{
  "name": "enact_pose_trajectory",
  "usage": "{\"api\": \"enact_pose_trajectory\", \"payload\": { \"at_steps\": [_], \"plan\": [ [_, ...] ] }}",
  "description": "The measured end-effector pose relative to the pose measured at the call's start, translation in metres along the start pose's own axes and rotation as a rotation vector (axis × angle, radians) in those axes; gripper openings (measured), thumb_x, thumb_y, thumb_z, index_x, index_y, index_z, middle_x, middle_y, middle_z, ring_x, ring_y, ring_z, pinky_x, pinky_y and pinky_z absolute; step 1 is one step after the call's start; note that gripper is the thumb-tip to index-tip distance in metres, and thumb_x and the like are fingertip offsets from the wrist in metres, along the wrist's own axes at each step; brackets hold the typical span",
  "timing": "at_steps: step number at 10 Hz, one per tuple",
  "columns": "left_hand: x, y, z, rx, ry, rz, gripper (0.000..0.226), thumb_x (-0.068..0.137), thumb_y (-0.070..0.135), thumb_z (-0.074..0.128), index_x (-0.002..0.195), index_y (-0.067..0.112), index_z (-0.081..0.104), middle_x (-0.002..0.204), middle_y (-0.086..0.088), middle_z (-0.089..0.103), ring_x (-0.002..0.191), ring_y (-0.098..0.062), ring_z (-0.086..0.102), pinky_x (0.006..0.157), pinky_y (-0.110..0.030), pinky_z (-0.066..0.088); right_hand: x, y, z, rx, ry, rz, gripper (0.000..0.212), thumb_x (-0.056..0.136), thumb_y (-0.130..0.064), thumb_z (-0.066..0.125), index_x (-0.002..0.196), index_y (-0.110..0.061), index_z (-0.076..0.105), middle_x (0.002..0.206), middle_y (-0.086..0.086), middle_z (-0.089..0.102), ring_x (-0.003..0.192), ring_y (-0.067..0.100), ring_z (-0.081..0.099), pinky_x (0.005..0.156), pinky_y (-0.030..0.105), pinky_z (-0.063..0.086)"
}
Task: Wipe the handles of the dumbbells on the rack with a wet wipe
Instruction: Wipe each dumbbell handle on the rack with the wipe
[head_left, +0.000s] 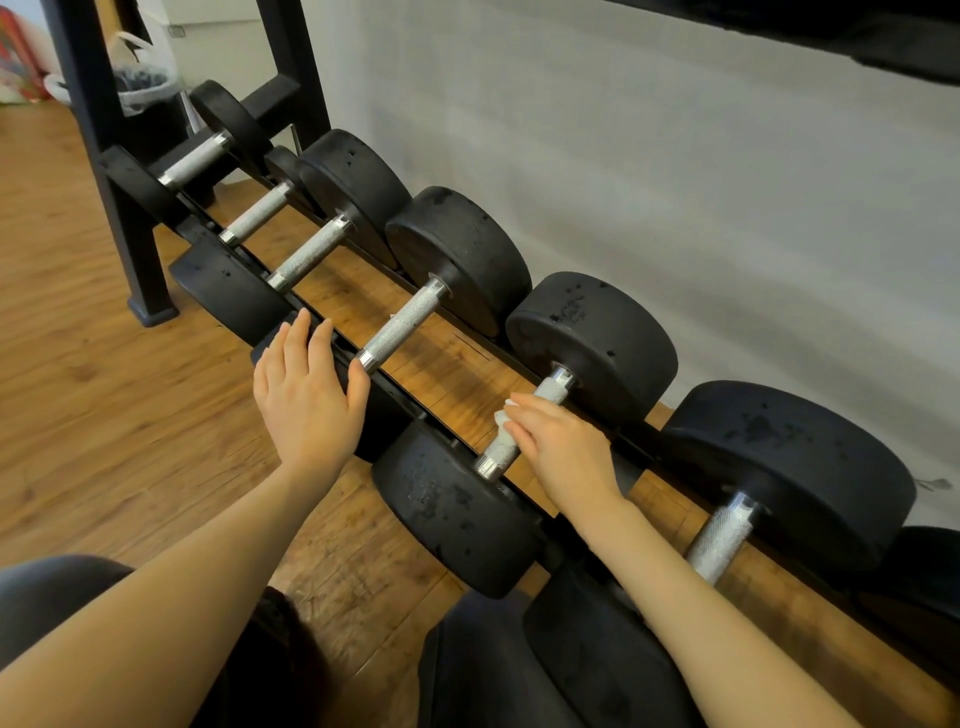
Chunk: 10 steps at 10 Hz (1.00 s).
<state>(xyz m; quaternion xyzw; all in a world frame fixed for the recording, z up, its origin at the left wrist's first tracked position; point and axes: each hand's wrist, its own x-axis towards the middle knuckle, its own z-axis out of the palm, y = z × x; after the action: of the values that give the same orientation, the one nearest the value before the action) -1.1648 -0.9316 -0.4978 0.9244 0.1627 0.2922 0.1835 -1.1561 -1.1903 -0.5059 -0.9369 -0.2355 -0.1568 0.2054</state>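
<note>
My right hand (558, 447) presses the wet wipe (503, 422) round a dumbbell handle (524, 426) at 5 o'clock; my left hand (306, 384) lies flat, fingers straight, on a weight head at 9. I'd guess mid-task: can't tell which other handles are wiped.

Both bare forearms reach forward and down. The left hand (306, 387) lies flat, palm down, fingers straight and slightly spread. The right hand (563, 449) sits lower to the right, fingers bent over, wrist angled inward.
</note>
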Motion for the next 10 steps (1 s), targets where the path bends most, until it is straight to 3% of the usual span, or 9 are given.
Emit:
{"api": "enact_pose_trajectory", "payload": {
  "at_steps": [2,3,4,5,7,8,9,10],
  "plan": [
    [0.000,-0.001,0.001,0.007,0.005,0.005,0.049,0.099,0.029,0.052,0.143,0.009,0.045,0.155,-0.012,0.037,0.146,-0.030,0.027,0.118,-0.050,0.019,-0.002,-0.005,0.009,-0.078,-0.118,-0.077,0.025,0.099,-0.027,0.052,0.116,-0.018,0.068,0.123,-0.006,0.065,0.091,0.019,0.068,0.067,0.034,0.056],
    [0.000,-0.001,0.001,0.016,0.013,0.009,0.049,0.099,0.029,0.052,0.143,0.009,0.045,0.155,-0.012,0.037,0.146,-0.030,0.027,0.118,-0.050,0.019,-0.001,0.005,0.003,-0.016,-0.003,0.002,0.025,0.097,-0.026,0.057,0.118,-0.019,0.069,0.126,-0.004,0.065,0.097,0.016,0.068,0.071,0.033,0.058],
    [0.000,0.000,0.001,0.013,0.012,0.005,0.049,0.099,0.029,0.051,0.144,0.010,0.045,0.155,-0.012,0.037,0.146,-0.030,0.027,0.118,-0.050,0.019,-0.008,0.007,0.003,0.046,0.055,-0.041,0.034,0.096,-0.034,0.048,0.118,-0.018,0.069,0.124,-0.003,0.066,0.097,0.015,0.069,0.071,0.033,0.060],
    [0.000,0.000,0.001,0.012,0.022,0.011,0.052,0.097,0.034,0.044,0.143,0.010,0.046,0.154,-0.012,0.038,0.145,-0.031,0.028,0.117,-0.050,0.020,-0.015,0.009,0.008,0.100,-0.001,-0.114,0.041,0.097,-0.040,0.041,0.123,-0.020,0.066,0.128,-0.007,0.063,0.102,0.014,0.067,0.073,0.036,0.060],
    [0.000,0.000,0.000,0.017,0.028,0.011,0.055,0.096,0.037,0.039,0.142,0.010,0.046,0.154,-0.012,0.038,0.145,-0.030,0.028,0.117,-0.049,0.019,-0.014,0.017,0.006,0.106,0.186,-0.092,0.035,0.095,-0.030,0.049,0.120,-0.015,0.068,0.125,0.000,0.065,0.106,0.015,0.066,0.083,0.033,0.058],
    [0.000,0.000,0.001,0.016,0.034,0.015,0.054,0.096,0.037,0.040,0.142,0.009,0.047,0.154,-0.012,0.038,0.145,-0.031,0.028,0.117,-0.050,0.020,-0.019,0.012,0.015,0.085,0.143,-0.192,0.031,0.095,-0.027,0.052,0.118,-0.015,0.069,0.125,-0.001,0.065,0.098,0.016,0.069,0.071,0.036,0.061],
    [-0.001,0.000,0.002,0.011,0.039,0.012,0.054,0.096,0.037,0.040,0.141,0.009,0.047,0.154,-0.012,0.039,0.145,-0.031,0.029,0.117,-0.050,0.020,-0.017,0.015,0.011,0.060,0.174,-0.183,0.031,0.095,-0.029,0.053,0.117,-0.016,0.070,0.124,-0.002,0.066,0.098,0.013,0.069,0.072,0.032,0.060],
    [0.000,0.001,0.002,0.012,0.049,0.011,0.054,0.095,0.037,0.039,0.140,0.008,0.048,0.153,-0.012,0.040,0.144,-0.031,0.030,0.116,-0.051,0.021,-0.016,0.021,0.008,0.083,0.217,-0.138,0.032,0.095,-0.027,0.053,0.121,-0.014,0.067,0.126,0.000,0.065,0.110,0.012,0.064,0.085,0.029,0.057]
  ]
}}
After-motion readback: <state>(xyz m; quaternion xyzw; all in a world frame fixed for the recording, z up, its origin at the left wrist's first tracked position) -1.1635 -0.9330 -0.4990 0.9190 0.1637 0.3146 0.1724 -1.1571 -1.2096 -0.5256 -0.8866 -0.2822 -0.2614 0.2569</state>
